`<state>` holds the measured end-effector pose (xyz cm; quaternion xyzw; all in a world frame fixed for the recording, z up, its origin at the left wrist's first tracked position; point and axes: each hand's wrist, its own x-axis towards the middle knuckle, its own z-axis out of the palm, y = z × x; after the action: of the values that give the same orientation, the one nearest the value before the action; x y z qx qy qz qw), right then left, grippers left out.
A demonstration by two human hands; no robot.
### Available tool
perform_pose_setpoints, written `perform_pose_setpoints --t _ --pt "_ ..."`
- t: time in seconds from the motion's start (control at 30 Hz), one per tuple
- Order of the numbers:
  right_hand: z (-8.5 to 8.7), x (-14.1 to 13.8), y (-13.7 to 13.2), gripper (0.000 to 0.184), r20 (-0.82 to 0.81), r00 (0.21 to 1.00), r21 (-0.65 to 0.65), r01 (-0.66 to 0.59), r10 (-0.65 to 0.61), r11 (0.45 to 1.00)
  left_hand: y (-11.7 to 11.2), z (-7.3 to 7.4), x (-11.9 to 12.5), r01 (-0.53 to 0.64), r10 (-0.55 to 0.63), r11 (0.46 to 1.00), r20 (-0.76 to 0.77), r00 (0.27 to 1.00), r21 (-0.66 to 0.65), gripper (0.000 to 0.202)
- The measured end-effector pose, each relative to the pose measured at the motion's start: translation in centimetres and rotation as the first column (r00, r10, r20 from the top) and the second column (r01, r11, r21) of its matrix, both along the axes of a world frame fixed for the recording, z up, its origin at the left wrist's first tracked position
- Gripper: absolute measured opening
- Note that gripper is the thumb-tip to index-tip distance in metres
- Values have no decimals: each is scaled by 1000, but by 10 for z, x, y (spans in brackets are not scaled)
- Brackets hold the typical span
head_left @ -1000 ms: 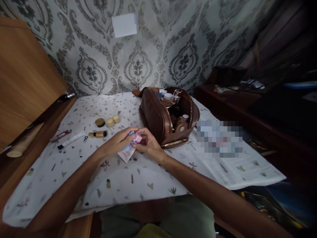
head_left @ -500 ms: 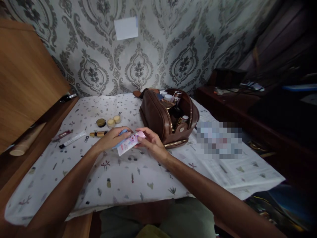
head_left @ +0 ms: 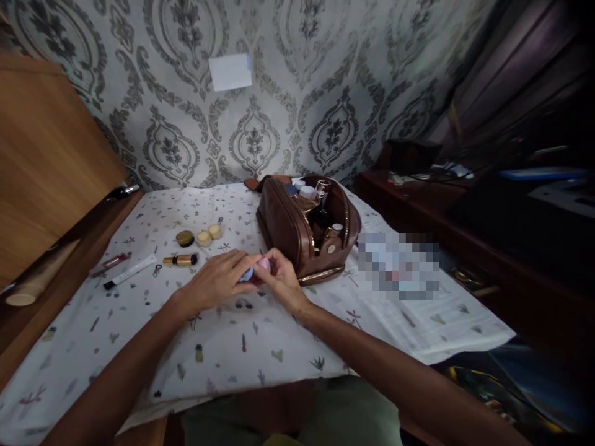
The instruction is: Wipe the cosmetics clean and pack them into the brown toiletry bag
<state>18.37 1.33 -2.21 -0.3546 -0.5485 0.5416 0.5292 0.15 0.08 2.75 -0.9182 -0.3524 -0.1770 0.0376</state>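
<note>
Both my hands meet over the patterned cloth (head_left: 242,347) in front of a brown leather toiletry bag (head_left: 290,229). My left hand (head_left: 216,282) is curled over a small pink and blue tube (head_left: 257,268), hiding most of it. My right hand (head_left: 279,282) pinches the tube's pink end with its fingertips. The bag stands unzipped just beyond my right hand, with several bottles and jars inside.
Left of my hands lie a gold lipstick (head_left: 180,260), a dark round pot (head_left: 185,238), two pale round pots (head_left: 209,235), a white tube (head_left: 130,271) and a pink stick (head_left: 111,262). A wooden panel (head_left: 41,167) rises at left. A dark shelf (head_left: 441,210) runs along the right.
My left hand has closed over the tube, which earlier showed its white body. Both hands have drawn together and lowered toward the cloth. The camera view shifted slightly.
</note>
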Motion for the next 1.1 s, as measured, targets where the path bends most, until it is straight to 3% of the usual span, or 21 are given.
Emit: perform_pose_setpoints --t 0.1,0.27,0.4,0.53,0.63,0.73,0.8,0.9,1.0,1.03,1.1 --pt "2 -2 -3 55 -78 990 -84 -120 114 989 3 11 -13 -51 38 988 -96 995 -145 33" --pt "7 -3 -7 56 -132 984 -110 -131 116 985 3 24 -21 -140 88 914 -149 985 -382 29" --pt "12 0 -11 53 -97 983 -65 -160 153 985 0 31 -23 -126 95 854 -88 992 -505 34" --pt "22 9 -22 43 -21 982 9 -185 185 983 -4 44 -25 -67 141 768 67 988 -637 38" --pt "36 28 -34 29 123 992 212 -62 36 975 -7 49 -18 -8 235 776 278 931 -631 35" --pt "57 64 -48 17 246 952 472 47 -183 880 -11 50 1 -1 345 807 469 813 -591 33" --pt "73 94 -56 17 205 932 530 152 -300 834 -17 51 21 51 350 792 520 779 -609 34" --pt "98 137 -61 24 52 879 501 388 -474 774 -26 56 60 162 307 687 485 819 -708 48" --pt "120 165 -59 27 -34 823 500 505 -567 704 -29 56 99 155 301 576 385 873 -803 70" --pt "126 170 -57 28 -40 812 515 516 -582 685 -28 54 110 123 298 574 346 890 -810 75" --pt "133 176 -52 28 -29 792 564 517 -610 644 -25 47 125 64 286 620 302 909 -782 79"
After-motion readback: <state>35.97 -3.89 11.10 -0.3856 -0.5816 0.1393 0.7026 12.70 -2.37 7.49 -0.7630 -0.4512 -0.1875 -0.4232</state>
